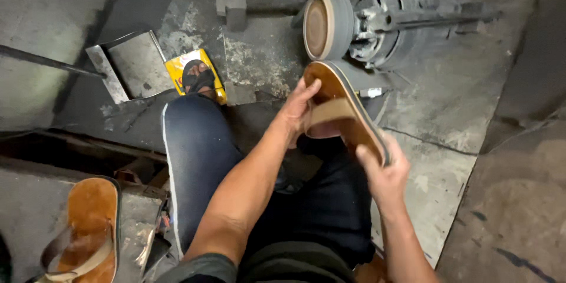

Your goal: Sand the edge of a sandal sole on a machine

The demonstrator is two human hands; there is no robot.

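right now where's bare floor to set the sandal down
Bare floor lies right of the sandal, below the grinder; more at far right. Crowded on the left: metal tray, yellow box, second sandal. Both hands grip the sandal.

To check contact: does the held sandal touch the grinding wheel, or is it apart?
Touching, apparently: the sandal toe edge meets the wheel rim, with no visible gap.
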